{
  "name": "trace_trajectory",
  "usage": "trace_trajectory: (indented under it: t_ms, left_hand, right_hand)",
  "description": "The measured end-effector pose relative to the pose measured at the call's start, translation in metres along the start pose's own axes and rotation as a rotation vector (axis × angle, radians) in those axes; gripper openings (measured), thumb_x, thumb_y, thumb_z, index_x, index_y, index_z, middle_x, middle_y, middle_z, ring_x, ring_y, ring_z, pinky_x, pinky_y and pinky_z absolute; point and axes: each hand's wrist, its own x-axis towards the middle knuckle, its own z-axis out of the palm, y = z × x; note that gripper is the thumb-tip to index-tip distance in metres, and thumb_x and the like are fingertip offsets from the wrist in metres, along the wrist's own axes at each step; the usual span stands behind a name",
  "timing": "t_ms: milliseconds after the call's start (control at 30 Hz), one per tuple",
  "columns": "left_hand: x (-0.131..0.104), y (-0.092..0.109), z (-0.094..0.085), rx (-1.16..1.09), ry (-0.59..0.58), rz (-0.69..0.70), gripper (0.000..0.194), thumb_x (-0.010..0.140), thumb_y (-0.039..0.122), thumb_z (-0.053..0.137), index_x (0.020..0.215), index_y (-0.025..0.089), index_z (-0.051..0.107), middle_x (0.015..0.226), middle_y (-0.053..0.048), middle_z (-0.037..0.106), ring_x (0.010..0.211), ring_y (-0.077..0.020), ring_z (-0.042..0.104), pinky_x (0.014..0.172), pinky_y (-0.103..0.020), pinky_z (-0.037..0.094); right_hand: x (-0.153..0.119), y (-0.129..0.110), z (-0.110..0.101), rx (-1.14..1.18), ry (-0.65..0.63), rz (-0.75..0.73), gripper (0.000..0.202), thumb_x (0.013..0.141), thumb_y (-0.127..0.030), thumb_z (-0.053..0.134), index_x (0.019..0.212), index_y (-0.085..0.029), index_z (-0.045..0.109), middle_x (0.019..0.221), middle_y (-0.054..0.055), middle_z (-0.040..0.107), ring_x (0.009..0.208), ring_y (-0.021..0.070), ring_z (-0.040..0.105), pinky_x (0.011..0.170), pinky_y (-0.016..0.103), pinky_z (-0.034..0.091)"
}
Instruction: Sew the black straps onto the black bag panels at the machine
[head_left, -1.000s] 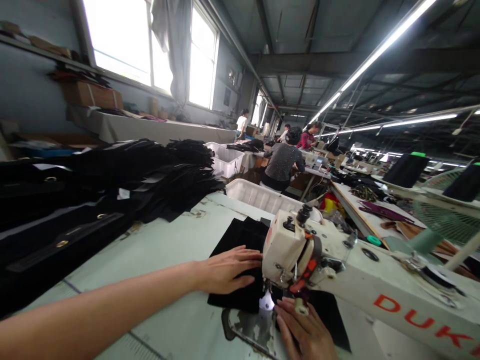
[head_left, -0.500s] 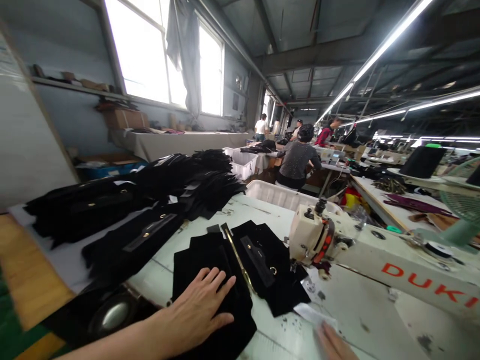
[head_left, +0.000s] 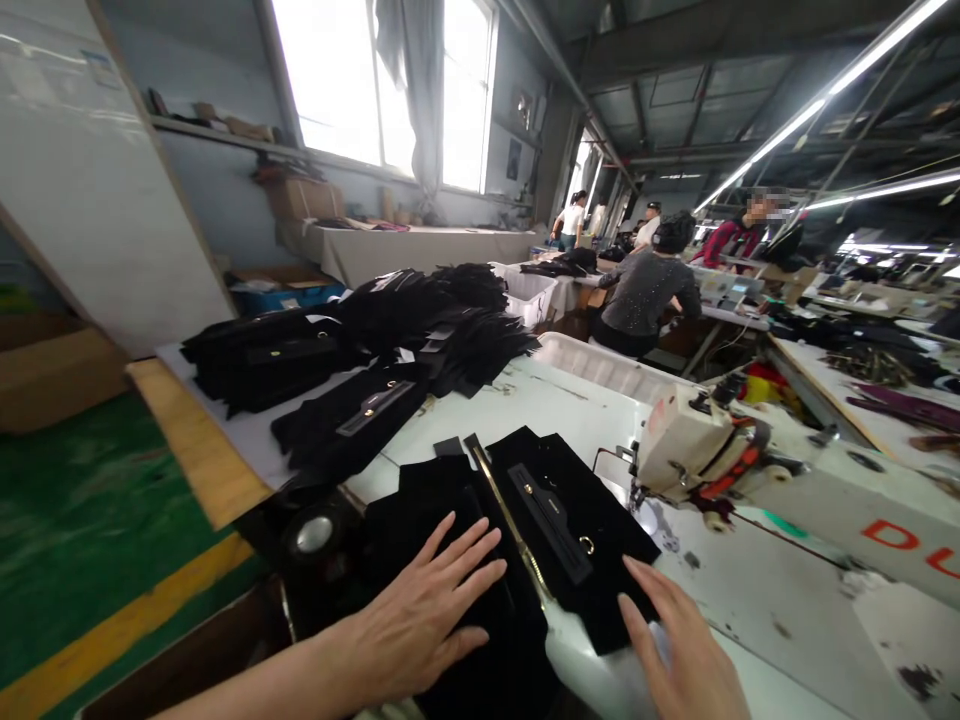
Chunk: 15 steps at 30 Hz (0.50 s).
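Note:
My left hand (head_left: 420, 625) lies flat, fingers spread, on a black fabric piece (head_left: 442, 500) at the near edge of the sewing table (head_left: 540, 400). My right hand (head_left: 686, 650) is open, its fingertips at the near edge of a second black fabric piece (head_left: 570, 520) that carries a dark strap and a small gold ring. A gold-coloured strip (head_left: 510, 525) runs between the two pieces. The white sewing machine (head_left: 697, 450) stands to the right of both hands.
Stacks of black fabric pieces (head_left: 360, 340) cover the table's left and far side. A white plastic bin (head_left: 600, 365) sits behind the table. A person in a grey top (head_left: 645, 295) works ahead, others beyond. Green floor (head_left: 90, 500) lies left.
The black pieces came out from under the machine and now lie left of it. My view swung left. My right hand came forward onto the strapped piece.

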Motion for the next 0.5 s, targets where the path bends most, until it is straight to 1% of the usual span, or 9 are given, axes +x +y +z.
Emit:
trace_trajectory:
  t_ms: [33,100,200,233,300,367,400,433,500]
  left_hand:
    - [-0.002,0.001,-0.002,-0.014,-0.004,0.0,0.062,0.09,0.023,0.061,0.147,0.023,0.035,0.159,-0.012,0.027,0.148,-0.0305,0.018,0.117,-0.065,0.013]
    - [-0.007,0.003,-0.005,-0.046,-0.02,0.002,0.059,0.09,0.023,0.062,0.145,0.023,0.038,0.159,-0.01,0.028,0.148,-0.0291,0.018,0.118,-0.064,0.012]
    - [-0.011,0.006,-0.01,-0.08,-0.021,-0.008,0.057,0.088,0.02,0.063,0.141,0.024,0.042,0.158,-0.008,0.03,0.148,-0.0281,0.02,0.119,-0.063,0.012]
    - [-0.012,0.006,-0.011,-0.081,-0.016,-0.013,0.058,0.088,0.019,0.063,0.141,0.025,0.042,0.158,-0.008,0.031,0.147,-0.0281,0.022,0.119,-0.063,0.012]
    - [-0.013,0.007,-0.011,-0.067,-0.015,-0.02,0.066,0.086,0.016,0.065,0.145,0.027,0.037,0.157,-0.008,0.031,0.147,-0.0283,0.024,0.118,-0.063,0.014]
    - [-0.013,0.008,-0.009,-0.029,-0.012,-0.023,0.076,0.085,0.016,0.068,0.15,0.029,0.031,0.156,-0.007,0.033,0.145,-0.0293,0.027,0.117,-0.064,0.017]
    - [-0.012,0.007,-0.007,0.0,0.001,-0.022,0.079,0.084,0.016,0.069,0.151,0.031,0.029,0.156,-0.007,0.034,0.145,-0.0303,0.029,0.116,-0.065,0.019]
    - [-0.011,0.007,-0.002,0.031,0.023,-0.016,0.081,0.084,0.017,0.071,0.151,0.032,0.028,0.155,-0.007,0.036,0.144,-0.0314,0.031,0.116,-0.065,0.021]
    - [-0.006,0.005,0.009,0.098,0.097,0.022,0.079,0.083,0.022,0.073,0.149,0.034,0.033,0.152,-0.007,0.041,0.14,-0.033,0.037,0.116,-0.063,0.026]
  right_hand:
    - [0.011,-0.008,0.004,0.005,0.018,0.036,0.039,0.102,-0.043,0.035,0.123,-0.016,0.056,0.113,0.008,0.069,0.101,0.0204,0.069,0.078,0.031,0.062]
    - [0.029,-0.017,0.017,-0.032,0.052,0.091,0.051,0.102,-0.05,0.03,0.118,-0.011,0.058,0.109,0.014,0.07,0.099,0.0261,0.069,0.077,0.038,0.062]
    - [0.046,-0.019,0.043,-0.067,0.039,0.165,0.072,0.098,-0.063,0.024,0.117,-0.003,0.059,0.107,0.024,0.067,0.098,0.0384,0.067,0.073,0.051,0.059]
    - [0.051,-0.017,0.05,-0.037,0.03,0.188,0.075,0.097,-0.066,0.023,0.114,-0.004,0.061,0.103,0.025,0.067,0.095,0.04,0.067,0.071,0.053,0.058]
    - [0.061,-0.014,0.057,0.059,0.018,0.216,0.067,0.096,-0.065,0.027,0.103,-0.01,0.065,0.086,0.019,0.07,0.079,0.0357,0.07,0.062,0.047,0.058]
    - [0.072,-0.016,0.052,0.145,0.005,0.217,0.051,0.098,-0.057,0.033,0.089,-0.018,0.066,0.066,0.01,0.069,0.059,0.0279,0.069,0.049,0.036,0.054]
    - [0.078,-0.018,0.044,0.18,-0.011,0.207,0.046,0.098,-0.052,0.035,0.085,-0.021,0.065,0.062,0.007,0.068,0.054,0.0251,0.068,0.045,0.032,0.052]
    - [0.084,-0.023,0.034,0.214,-0.032,0.184,0.042,0.098,-0.05,0.036,0.083,-0.022,0.065,0.062,0.005,0.068,0.054,0.0228,0.068,0.046,0.029,0.052]
    - [0.095,-0.033,0.007,0.367,-0.116,0.128,0.04,0.098,-0.049,0.038,0.091,-0.023,0.067,0.076,0.004,0.072,0.064,0.0195,0.07,0.055,0.026,0.056]
